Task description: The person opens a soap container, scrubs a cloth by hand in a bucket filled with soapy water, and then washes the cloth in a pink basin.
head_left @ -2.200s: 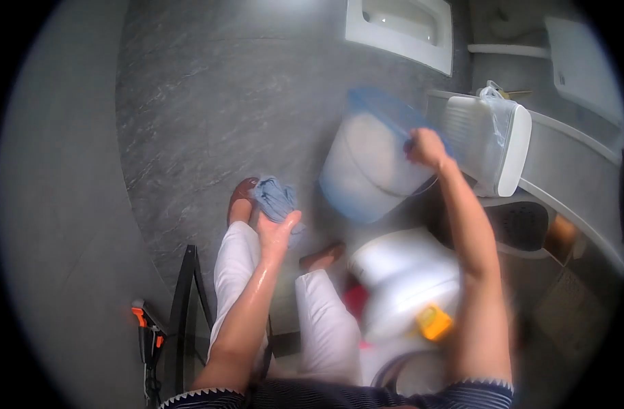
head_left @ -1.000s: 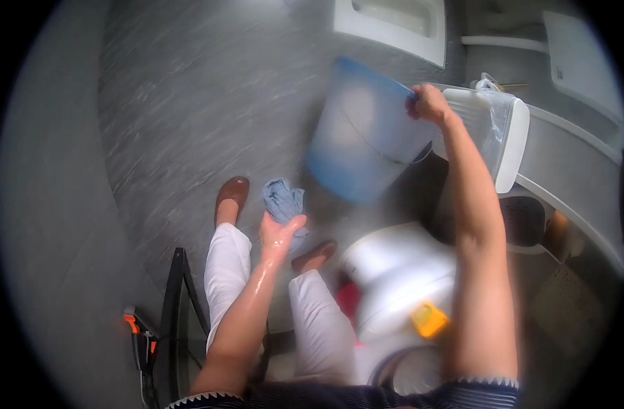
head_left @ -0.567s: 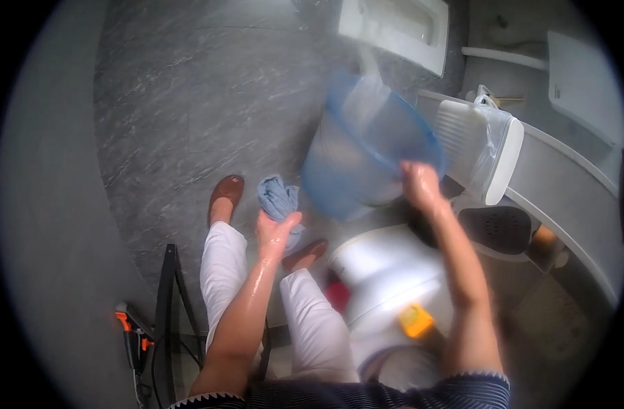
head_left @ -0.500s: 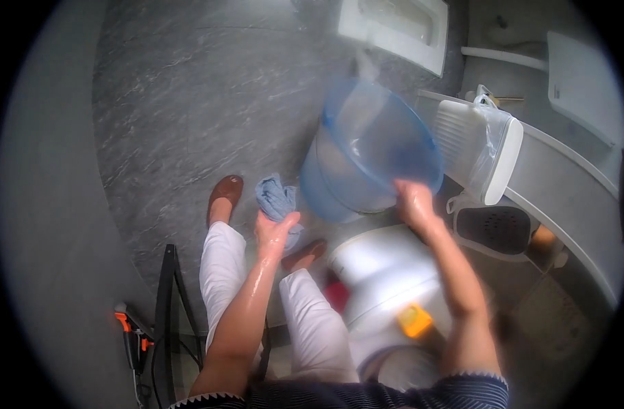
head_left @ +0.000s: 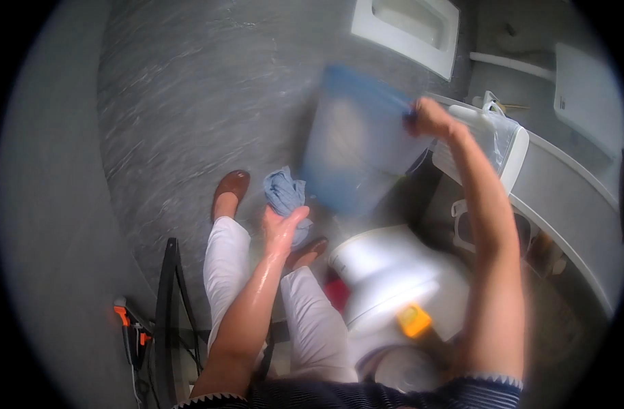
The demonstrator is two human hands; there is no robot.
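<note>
My left hand (head_left: 281,225) is closed around a crumpled blue-grey cloth (head_left: 283,192), which bunches out above and below the fingers over the dark floor. My right hand (head_left: 431,118), out in front and to the right, grips the rim of a translucent blue bucket (head_left: 356,143). The bucket is tilted and blurred by motion, its side towards me and its inside hidden. A thin handle hangs on its right side. Wet shine shows on my left wrist and forearm.
A white squat toilet (head_left: 448,51) is set in the grey floor (head_left: 189,102) at the top. White bin with a plastic bag (head_left: 516,157) at the right. Below the bucket are a blurred white fixture (head_left: 387,273) and a yellow object (head_left: 413,320). A black frame (head_left: 167,300) stands lower left.
My right hand has risen and moved forward, tipping the bucket so its opening no longer shows. The water stream seen earlier is gone from view. My left hand still holds the cloth.
</note>
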